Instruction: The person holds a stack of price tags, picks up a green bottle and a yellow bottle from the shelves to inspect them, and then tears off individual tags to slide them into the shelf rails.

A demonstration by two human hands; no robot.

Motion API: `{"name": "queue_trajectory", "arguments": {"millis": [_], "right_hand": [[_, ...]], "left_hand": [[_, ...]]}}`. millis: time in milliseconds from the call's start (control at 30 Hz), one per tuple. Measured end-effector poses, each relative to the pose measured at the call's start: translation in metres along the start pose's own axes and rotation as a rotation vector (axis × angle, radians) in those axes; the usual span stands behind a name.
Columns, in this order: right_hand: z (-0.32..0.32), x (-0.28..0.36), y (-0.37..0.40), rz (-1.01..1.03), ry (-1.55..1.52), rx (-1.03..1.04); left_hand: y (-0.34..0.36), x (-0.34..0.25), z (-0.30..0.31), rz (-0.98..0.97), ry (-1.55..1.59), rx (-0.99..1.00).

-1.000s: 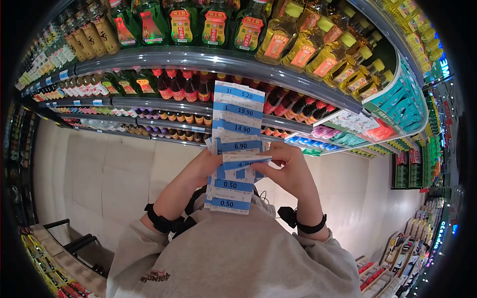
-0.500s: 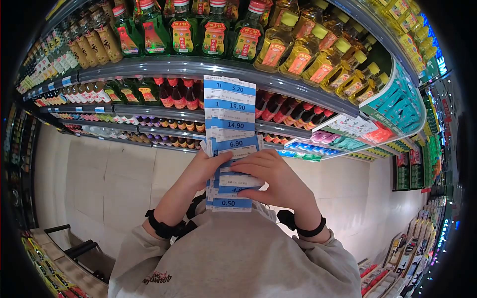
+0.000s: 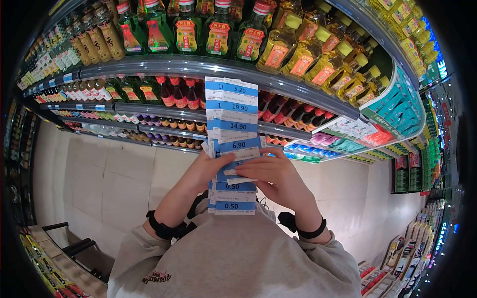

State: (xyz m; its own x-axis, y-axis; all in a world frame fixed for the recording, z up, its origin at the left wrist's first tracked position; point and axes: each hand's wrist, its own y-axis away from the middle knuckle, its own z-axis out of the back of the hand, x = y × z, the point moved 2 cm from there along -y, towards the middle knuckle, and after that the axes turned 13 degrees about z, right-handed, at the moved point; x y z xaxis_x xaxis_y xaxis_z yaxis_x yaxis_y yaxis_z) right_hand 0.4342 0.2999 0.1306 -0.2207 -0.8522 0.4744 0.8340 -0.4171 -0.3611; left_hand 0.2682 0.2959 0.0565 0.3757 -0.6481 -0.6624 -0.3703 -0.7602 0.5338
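A long stack of blue-and-white price labels (image 3: 239, 126) runs upright in front of my chest, overlapping strip on strip. Printed prices such as 5.20, 19.90, 14.90, 6.90 and 0.50 can be read on it. My left hand (image 3: 214, 165) grips the left edge of the stack, thumb lying across the front. From the right side, my right hand (image 3: 273, 171) is closed on labels around the middle, its fingers over their faces. One label there sits slightly tilted. The fingers behind the stack are hidden.
Beyond the labels stands a curved store shelf (image 3: 174, 67) with green bottles (image 3: 218, 32) and yellow oil bottles (image 3: 278, 47) on its upper level. Lower levels hold dark red-capped bottles (image 3: 193, 94). A black-handled cart or basket (image 3: 74, 246) is at lower left, on the tiled floor (image 3: 124, 179).
My right hand's fingers have shifted slightly, and the label showing 4.9-something is now covered or moved. A second 0.50 label shows above the bottom one.
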Motion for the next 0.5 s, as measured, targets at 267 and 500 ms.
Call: {"name": "queue_trajectory", "arguments": {"millis": [267, 500], "right_hand": [[0.006, 0.015, -0.012, 0.025, 0.097, -0.008], [0.005, 0.006, -0.017, 0.203, 0.231, 0.022]], "left_hand": [[-0.004, 0.001, -0.001, 0.034, 0.008, -0.006], [-0.008, 0.006, -0.003, 0.022, -0.056, 0.033]]}}
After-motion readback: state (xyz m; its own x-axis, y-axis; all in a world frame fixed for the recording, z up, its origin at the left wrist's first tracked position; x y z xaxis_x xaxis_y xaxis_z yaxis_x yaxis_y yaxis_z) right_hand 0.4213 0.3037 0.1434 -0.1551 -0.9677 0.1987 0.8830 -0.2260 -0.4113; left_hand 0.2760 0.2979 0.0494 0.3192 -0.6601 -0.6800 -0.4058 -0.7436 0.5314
